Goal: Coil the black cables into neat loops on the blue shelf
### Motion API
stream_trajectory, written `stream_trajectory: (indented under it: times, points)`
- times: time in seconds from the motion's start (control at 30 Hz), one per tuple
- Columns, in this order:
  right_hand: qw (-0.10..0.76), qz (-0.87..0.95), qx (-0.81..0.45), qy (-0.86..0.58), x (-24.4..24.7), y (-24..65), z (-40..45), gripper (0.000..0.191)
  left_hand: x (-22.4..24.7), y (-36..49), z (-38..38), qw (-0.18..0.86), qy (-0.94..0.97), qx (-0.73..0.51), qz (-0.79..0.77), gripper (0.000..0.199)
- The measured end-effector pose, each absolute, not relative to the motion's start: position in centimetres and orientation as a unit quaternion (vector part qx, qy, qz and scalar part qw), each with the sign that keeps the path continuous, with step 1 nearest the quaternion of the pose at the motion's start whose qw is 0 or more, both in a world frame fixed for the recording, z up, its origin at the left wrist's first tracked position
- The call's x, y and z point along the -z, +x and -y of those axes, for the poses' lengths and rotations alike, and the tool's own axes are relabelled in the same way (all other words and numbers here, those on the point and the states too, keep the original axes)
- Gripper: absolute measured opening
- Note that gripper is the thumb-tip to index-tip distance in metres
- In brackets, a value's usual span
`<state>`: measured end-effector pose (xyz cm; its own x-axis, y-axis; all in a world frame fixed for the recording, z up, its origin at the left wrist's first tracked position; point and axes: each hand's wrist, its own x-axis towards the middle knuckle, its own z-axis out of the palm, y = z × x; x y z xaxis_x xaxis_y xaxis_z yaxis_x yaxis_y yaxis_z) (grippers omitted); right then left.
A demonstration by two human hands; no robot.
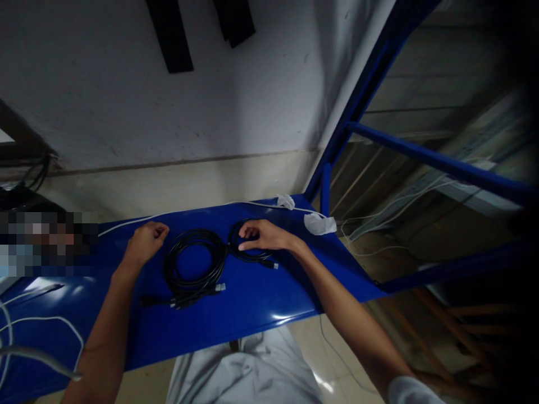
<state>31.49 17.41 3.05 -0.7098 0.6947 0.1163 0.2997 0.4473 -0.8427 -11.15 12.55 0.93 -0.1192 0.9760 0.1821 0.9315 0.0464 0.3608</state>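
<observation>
A large coil of black cable (219, 261) lies on the blue table, its connectors gathered at the near side. To its right is a smaller black cable coil (252, 258) with a metal-tipped plug (273, 265). My right hand (267, 234) is over the smaller coil, thumb and fingers apart, hiding part of it; I cannot tell whether it touches the cable. Left of the large coil, my left hand (144, 245) is held with its fingers curled in, apart from the coil. Nothing shows in it.
A white cable (202, 209) runs along the back of the blue table (252, 314), near two crumpled white pieces (319, 224). More white cables (46, 318) loop at the left. A blue metal frame (326, 188) rises at the right. A wall stands behind the table.
</observation>
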Motion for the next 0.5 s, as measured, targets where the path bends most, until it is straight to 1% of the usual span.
stream_trajectory:
  times: [0.07, 0.1, 0.13, 0.2, 0.27, 0.37, 0.5]
  points:
    - [0.200, 0.854, -0.355, -0.324, -2.7, 31.5, -16.2, 0.055, -0.9, -10.9, -12.4, 0.033, 0.670, -0.194, -0.716, 0.031]
    - [0.189, 0.867, -0.323, -0.330, -2.5, 31.5, -15.5, 0.057, -0.9, -10.9, -12.4, 0.015, 0.677, -0.197, -0.709, 0.032]
    - [0.179, 0.876, -0.300, -0.333, -2.2, 31.7, -14.9, 0.054, -1.0, -10.9, -12.5, -0.004, 0.683, -0.203, -0.702, 0.033]
    - [0.163, 0.886, -0.280, -0.331, -1.9, 32.3, -13.5, 0.038, -1.1, -10.8, -12.6, -0.037, 0.690, -0.219, -0.689, 0.036]
    - [0.153, 0.893, -0.262, -0.332, -1.8, 33.3, -12.1, 0.023, -1.3, -10.4, -12.7, -0.047, 0.700, -0.238, -0.672, 0.038]
    - [0.133, 0.902, -0.205, -0.355, -1.9, 35.1, -10.4, 0.015, -1.5, -8.8, -12.7, -0.014, 0.729, -0.263, -0.632, 0.039]
    - [0.111, 0.907, -0.113, -0.390, -1.4, 37.3, -9.0, 0.012, -1.3, -6.1, -12.4, 0.098, 0.778, -0.277, -0.556, 0.042]
